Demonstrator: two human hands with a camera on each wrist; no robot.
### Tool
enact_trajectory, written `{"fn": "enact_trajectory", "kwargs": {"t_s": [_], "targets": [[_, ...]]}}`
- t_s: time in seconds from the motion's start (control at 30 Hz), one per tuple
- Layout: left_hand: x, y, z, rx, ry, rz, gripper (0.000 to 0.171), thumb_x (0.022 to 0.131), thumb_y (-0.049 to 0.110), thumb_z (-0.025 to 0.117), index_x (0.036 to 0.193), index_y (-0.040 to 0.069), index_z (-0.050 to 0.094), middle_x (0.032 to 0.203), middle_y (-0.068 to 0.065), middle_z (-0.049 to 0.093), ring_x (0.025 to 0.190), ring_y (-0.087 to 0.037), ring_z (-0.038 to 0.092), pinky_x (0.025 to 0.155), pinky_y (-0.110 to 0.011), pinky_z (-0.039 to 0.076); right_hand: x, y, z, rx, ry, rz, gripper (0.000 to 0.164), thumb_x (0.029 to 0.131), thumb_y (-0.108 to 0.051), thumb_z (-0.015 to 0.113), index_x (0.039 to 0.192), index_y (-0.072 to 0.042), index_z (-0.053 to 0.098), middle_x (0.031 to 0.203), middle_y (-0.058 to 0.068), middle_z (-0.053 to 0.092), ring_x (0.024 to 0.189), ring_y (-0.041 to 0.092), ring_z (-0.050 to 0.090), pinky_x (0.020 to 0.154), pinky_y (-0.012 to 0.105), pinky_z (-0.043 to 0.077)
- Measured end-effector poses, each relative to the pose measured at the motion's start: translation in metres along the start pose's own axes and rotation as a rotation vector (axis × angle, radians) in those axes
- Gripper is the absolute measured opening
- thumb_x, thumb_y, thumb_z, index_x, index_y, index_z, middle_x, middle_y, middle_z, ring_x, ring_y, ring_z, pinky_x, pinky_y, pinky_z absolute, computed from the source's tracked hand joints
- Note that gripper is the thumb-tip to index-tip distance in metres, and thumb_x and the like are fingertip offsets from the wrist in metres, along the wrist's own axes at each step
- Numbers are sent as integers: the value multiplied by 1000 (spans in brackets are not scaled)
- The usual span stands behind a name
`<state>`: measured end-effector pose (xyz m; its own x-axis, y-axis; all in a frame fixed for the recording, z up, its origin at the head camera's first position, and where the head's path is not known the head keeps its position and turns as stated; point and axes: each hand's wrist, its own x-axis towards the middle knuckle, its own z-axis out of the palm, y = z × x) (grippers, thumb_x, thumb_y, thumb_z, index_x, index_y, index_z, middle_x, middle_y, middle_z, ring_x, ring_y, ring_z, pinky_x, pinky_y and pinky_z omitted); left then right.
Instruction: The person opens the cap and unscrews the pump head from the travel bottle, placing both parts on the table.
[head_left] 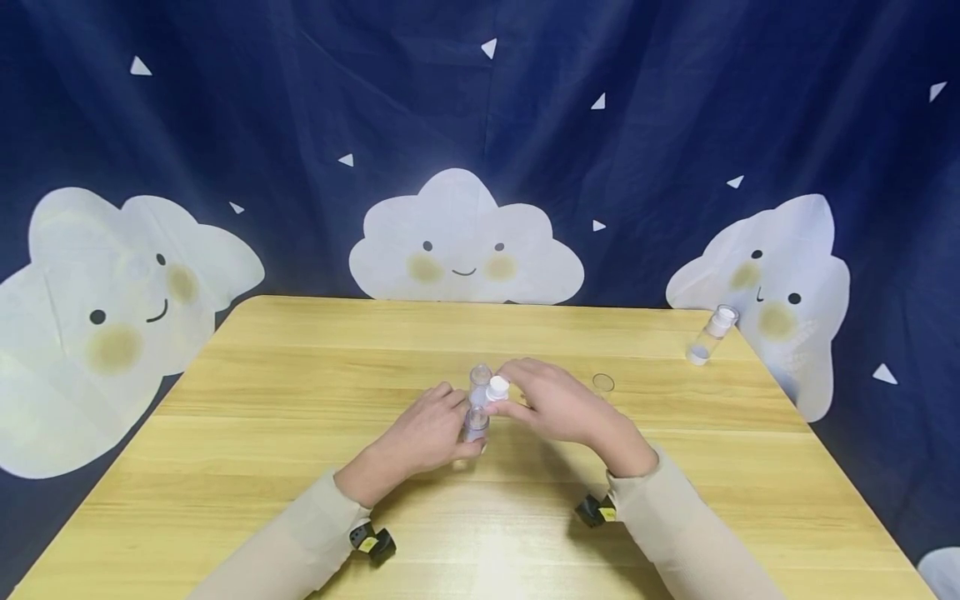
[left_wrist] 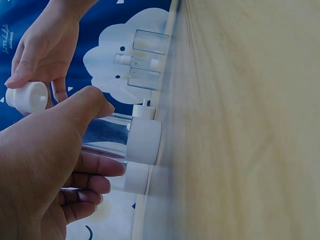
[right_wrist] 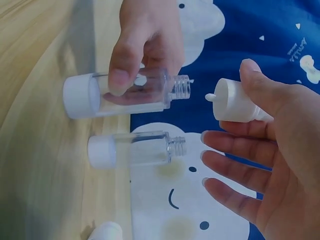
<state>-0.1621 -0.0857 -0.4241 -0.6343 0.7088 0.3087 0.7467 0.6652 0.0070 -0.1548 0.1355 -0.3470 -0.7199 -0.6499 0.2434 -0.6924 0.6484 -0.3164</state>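
Note:
My left hand point(head_left: 427, 429) grips a clear bottle point(right_wrist: 135, 96) with a white base round its side, upright near the middle of the table. Its threaded neck is bare. A white pump top point(right_wrist: 235, 100) is pinched in my right hand point(head_left: 555, 404), just above and to the right of that neck. A short nozzle pokes from the pump top's underside, apart from the neck in the right wrist view. Close behind the gripped bottle stands a second clear bottle point(right_wrist: 145, 148), also with a white base and an uncapped threaded neck.
A pump-topped bottle point(head_left: 711, 337) stands at the table's far right corner. Between it and my right hand is a thin round outline point(head_left: 603, 382) of something clear. Clear cylinders point(left_wrist: 150, 41) show beyond the hands. A patterned blue curtain point(head_left: 300, 100) hangs behind the table.

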Motion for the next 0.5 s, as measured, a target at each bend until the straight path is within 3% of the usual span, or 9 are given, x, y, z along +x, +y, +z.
{"fn": "enact_trajectory", "kwargs": {"t_s": [0.5], "targets": [[0,1,0,37,-18,-10,55,89,51,61,108,-1,68,106,-9,66,90,-20,54,84,-33,46,-18,14,3,-136,49,11,40,92,-54,59,100,-15,59,88,-6,57,78,10,51,67,31,46]]}}
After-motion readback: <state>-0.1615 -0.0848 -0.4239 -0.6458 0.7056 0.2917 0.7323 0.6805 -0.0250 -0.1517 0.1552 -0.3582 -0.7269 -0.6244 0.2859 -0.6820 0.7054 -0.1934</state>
